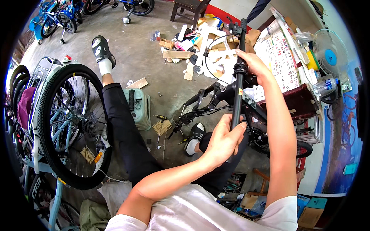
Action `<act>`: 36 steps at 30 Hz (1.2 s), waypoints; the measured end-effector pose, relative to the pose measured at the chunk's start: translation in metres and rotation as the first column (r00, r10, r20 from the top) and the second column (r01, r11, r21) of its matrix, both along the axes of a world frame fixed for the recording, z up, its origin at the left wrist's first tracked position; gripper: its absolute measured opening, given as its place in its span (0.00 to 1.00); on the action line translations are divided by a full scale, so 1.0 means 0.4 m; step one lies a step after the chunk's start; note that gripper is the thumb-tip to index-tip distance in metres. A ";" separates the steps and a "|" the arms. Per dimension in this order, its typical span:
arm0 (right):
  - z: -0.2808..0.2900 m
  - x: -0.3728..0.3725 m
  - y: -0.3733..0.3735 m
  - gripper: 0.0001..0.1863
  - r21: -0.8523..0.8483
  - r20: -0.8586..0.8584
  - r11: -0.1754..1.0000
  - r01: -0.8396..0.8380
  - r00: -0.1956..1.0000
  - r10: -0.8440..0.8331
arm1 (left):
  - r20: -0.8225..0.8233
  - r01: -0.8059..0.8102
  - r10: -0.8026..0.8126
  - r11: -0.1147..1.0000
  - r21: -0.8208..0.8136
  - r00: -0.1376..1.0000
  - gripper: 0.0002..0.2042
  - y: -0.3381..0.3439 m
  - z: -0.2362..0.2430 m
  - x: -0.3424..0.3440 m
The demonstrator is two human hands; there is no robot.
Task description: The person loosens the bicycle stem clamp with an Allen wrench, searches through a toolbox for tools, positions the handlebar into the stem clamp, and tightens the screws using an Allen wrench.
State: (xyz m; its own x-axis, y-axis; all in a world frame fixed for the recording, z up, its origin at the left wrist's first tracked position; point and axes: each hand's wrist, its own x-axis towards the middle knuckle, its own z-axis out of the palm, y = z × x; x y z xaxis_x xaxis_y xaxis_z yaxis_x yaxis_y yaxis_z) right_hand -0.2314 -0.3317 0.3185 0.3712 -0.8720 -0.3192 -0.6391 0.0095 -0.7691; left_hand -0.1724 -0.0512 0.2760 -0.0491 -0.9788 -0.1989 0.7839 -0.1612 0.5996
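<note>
A black bicycle handlebar runs upright across the view, with a clamp on it and a grip and cables at the far end. My left hand is closed round the near end of the bar. My right hand grips the bar just beyond the clamp, its fingers wrapped over it. The black bike frame lies beneath and right of the bar, with its front fork toward the middle of the floor and a small wheel at the right.
Bikes with a large wheel stand left. A green container sits by my outstretched leg. Scattered card and packaging cover the floor ahead. A cluttered table, fan and bottle are right. Small bikes and a chair stand behind.
</note>
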 end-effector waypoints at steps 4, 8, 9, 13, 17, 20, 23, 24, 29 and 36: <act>-0.006 0.040 0.009 0.20 0.021 0.150 0.999 0.042 0.988 -0.045 | 0.003 -0.019 0.019 0.999 -0.036 1.000 0.15 0.002 -0.009 -0.008; -0.013 0.035 0.004 0.18 -0.005 0.143 1.000 0.014 0.990 -0.014 | 0.092 0.016 -0.003 0.990 -0.141 0.996 0.15 -0.001 -0.039 -0.022; -0.009 0.042 0.016 0.17 0.022 0.161 0.999 0.027 0.986 -0.031 | 0.082 0.005 0.006 0.991 -0.137 0.997 0.15 -0.002 -0.048 -0.017; 0.004 0.038 0.026 0.17 0.018 0.198 0.999 0.037 0.979 -0.040 | -0.009 0.068 -0.071 0.987 -0.148 0.997 0.14 -0.013 -0.070 -0.010; 0.014 0.045 0.038 0.16 0.010 0.164 0.999 0.046 0.985 -0.047 | 0.137 -0.274 0.309 0.935 -0.224 0.941 0.16 -0.103 -0.119 -0.018; 0.015 0.047 0.045 0.18 0.009 0.139 0.998 0.069 0.988 -0.069 | 0.028 -0.139 0.141 0.988 -0.070 0.990 0.14 -0.209 -0.135 0.059; 0.005 0.042 0.030 0.17 -0.020 0.141 0.997 0.075 0.987 -0.071 | 0.206 -0.195 0.225 0.969 -0.154 0.952 0.26 -0.330 -0.158 0.093; 0.008 0.045 0.034 0.16 -0.033 0.137 0.995 0.092 0.987 -0.086 | 0.194 -0.208 0.251 0.954 -0.217 0.948 0.26 -0.349 -0.158 0.102; 0.010 0.036 0.033 0.16 -0.086 0.137 0.991 0.105 0.986 -0.092 | 0.338 -0.096 0.265 0.891 -0.443 0.903 0.20 -0.398 -0.164 0.163; 0.006 0.024 0.019 0.16 -0.065 0.114 0.995 0.071 0.991 -0.063 | 0.564 0.047 0.473 0.737 -0.674 0.677 0.21 -0.441 -0.197 0.202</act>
State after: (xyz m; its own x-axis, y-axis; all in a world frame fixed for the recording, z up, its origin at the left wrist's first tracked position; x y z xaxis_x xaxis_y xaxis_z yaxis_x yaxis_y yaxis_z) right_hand -0.2216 -0.3241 0.3208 0.3415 -0.9144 -0.2173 -0.5484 -0.0061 -0.8362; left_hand -0.0916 -0.2278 0.1973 0.0669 -0.8407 0.5373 0.0825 0.5413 0.8367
